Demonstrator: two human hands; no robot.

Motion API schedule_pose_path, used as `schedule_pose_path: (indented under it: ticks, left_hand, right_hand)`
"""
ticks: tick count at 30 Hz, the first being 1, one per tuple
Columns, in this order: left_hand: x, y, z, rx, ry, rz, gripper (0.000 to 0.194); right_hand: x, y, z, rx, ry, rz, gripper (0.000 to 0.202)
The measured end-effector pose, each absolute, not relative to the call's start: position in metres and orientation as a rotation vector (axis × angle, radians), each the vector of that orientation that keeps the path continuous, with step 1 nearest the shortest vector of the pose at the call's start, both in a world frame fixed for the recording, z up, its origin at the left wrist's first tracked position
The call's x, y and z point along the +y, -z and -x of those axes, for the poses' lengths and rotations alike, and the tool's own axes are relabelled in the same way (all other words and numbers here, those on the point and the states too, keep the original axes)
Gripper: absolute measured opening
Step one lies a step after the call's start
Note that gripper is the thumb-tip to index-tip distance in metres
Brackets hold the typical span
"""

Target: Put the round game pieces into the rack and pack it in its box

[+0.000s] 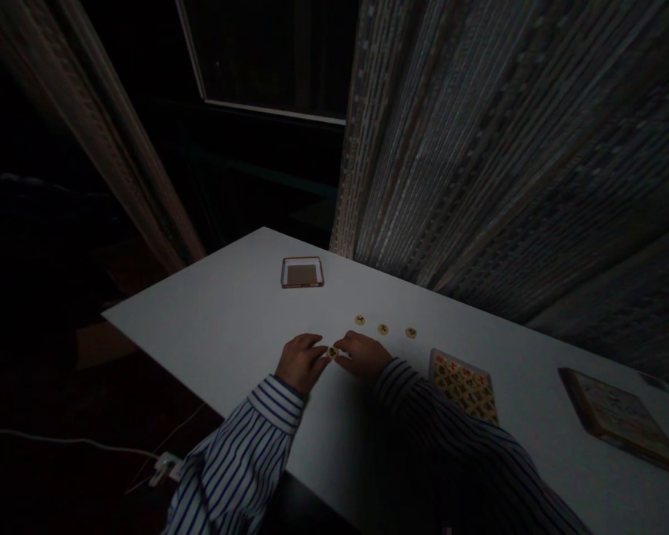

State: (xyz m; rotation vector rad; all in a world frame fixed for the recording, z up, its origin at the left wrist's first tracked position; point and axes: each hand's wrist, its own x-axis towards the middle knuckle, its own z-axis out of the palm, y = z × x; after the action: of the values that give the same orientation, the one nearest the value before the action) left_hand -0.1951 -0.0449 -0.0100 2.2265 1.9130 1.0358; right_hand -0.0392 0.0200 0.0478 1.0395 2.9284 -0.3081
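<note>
A round wooden Chinese chess piece with a dark character is pinched between my two hands, just above or on the white table. My left hand grips its left edge with thumb and finger. On the opposite edge are the closed fingers of my right hand. Beyond my right hand lie three similar discs in a loose row: a left disc, a middle disc and a right disc. A tray of pieces, marked in red and black, is partly hidden by my right forearm.
A shallow open box sits toward the table's far corner. At the right lies a box with a picture on it. The white table borders a curtain. A power strip with a cable is below the left edge.
</note>
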Motion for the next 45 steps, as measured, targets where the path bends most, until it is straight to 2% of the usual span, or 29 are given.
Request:
schedule_pose_path:
  ticks: [7,16,25,35,45]
  left_hand:
    - [-0.045,0.007,0.195,1.880,-0.996,-2.244,0.019]
    - [-0.048,-0.006,0.191,1.697,-1.186,-2.133,0.020]
    - [-0.054,-0.005,0.185,1.665,-1.313,-1.707,0.025]
    - [-0.057,-0.010,0.167,1.368,-1.425,-1.164,0.033]
    - [-0.056,-0.031,0.148,1.301,-1.435,-0.930,0.030]
  right_hand:
    - [0.021,-0.045,0.039,2.945,0.327,-1.020,0.029]
    - [0.017,-0.052,0.034,3.027,0.312,-1.004,0.026]
    - [0.011,-0.060,0.027,3.130,0.239,-0.965,0.026]
    - [0.001,-0.066,0.015,3.176,0.222,-0.943,0.023]
    - [-0.006,-0.074,-0.002,3.232,0.136,-0.908,0.023]
